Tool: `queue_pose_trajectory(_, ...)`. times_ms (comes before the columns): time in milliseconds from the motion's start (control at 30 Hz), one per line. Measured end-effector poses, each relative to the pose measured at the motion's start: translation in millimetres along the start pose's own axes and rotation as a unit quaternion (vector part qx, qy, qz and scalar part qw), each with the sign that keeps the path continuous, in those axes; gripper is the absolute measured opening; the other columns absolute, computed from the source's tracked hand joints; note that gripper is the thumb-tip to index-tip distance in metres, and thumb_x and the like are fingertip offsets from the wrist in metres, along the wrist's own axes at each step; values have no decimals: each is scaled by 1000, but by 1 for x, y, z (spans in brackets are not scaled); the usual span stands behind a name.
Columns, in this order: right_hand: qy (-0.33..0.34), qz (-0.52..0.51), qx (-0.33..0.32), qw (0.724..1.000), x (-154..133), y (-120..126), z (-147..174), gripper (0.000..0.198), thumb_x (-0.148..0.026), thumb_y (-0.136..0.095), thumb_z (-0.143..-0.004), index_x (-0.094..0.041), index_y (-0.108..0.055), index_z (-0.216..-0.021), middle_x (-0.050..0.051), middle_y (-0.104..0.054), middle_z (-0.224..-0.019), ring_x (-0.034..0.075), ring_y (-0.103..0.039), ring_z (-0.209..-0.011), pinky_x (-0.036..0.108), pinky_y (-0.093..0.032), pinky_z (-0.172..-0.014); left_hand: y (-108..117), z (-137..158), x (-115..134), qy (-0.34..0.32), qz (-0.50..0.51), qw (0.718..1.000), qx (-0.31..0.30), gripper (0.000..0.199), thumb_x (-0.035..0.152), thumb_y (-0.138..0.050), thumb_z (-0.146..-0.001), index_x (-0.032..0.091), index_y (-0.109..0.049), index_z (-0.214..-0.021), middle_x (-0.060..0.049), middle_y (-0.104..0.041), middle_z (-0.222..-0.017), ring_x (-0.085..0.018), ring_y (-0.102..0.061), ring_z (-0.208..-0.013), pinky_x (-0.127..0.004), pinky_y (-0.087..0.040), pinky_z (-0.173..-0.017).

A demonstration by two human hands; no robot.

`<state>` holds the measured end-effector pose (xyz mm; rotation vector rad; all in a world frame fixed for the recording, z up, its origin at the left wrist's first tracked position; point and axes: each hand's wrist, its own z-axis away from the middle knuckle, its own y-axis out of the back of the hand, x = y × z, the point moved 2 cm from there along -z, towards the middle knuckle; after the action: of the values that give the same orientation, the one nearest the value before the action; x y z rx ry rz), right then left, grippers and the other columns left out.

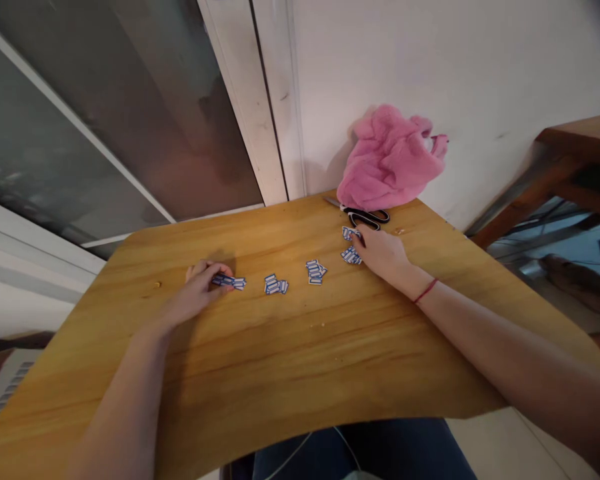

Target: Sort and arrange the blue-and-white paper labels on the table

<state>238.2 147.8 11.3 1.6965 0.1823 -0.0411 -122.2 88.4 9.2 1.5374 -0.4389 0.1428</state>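
Small white paper labels with blue borders lie in several little piles across the wooden table (250, 340). My left hand (203, 283) is closed around the leftmost labels (239, 283), which stick out past its fingertips to the right. Between my hands are two loose piles, one of overlapping labels (276, 285) and another fanned-out label pile (315, 272). At the right, my right hand (380, 253) pinches a few labels (349, 233) at their edge. Just below its fingers rests one more label pile (351, 255). The thumb and some fingertips are partly hidden.
Black-handled scissors (367, 217) lie behind my right hand, partly under a crumpled pink plush cloth (393, 160) against the white wall (460, 67). A tiny yellowish bit (157, 285) sits at the left. A glass sliding door (130, 120) borders the table's back left.
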Motion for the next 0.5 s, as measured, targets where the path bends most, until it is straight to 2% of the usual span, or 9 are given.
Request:
queue_pose_trajectory(167,-10,23,1,1000,0,3,1,35,-44,-30,-92,-19,-53,-98,8,-67,-83,25,-64,-75,27,-34,-55,3,-1,0,17,37,999,-14,27,44,-52,-74,19,-56,-84,-3,-51,-84,-23,-46,-85,-34,-37,-76)
queue_pose_trajectory(300,-14,18,3,1000,-1,4,1,39,-49,-28,-92,-19,-53,-98,8,-67,-84,27,-64,-76,29,-36,-56,2,-2,-1,41,90,995,-19,28,43,-57,-70,19,-50,-83,-1,-52,-80,-19,-48,-76,-29,-39,-66)
queue_pose_trajectory(400,-21,10,0,1000,-1,4,1,43,-51,-26,-91,-19,-53,-98,8,-67,-84,27,-64,-77,30,-38,-58,1,-2,-3,54,126,990,-23,34,45,-60,-67,18,-53,-87,-2,-56,-82,-18,-50,-74,-29,-40,-66)
queue_pose_trajectory(500,-19,4,17,1000,0,4,2,42,-51,-29,-90,-18,-53,-99,9,-64,-95,26,-63,-80,31,-39,-59,0,-2,-5,58,138,988,-46,33,46,-61,-67,18,-59,-83,-4,-61,-84,-20,-53,-76,-30,-41,-68)
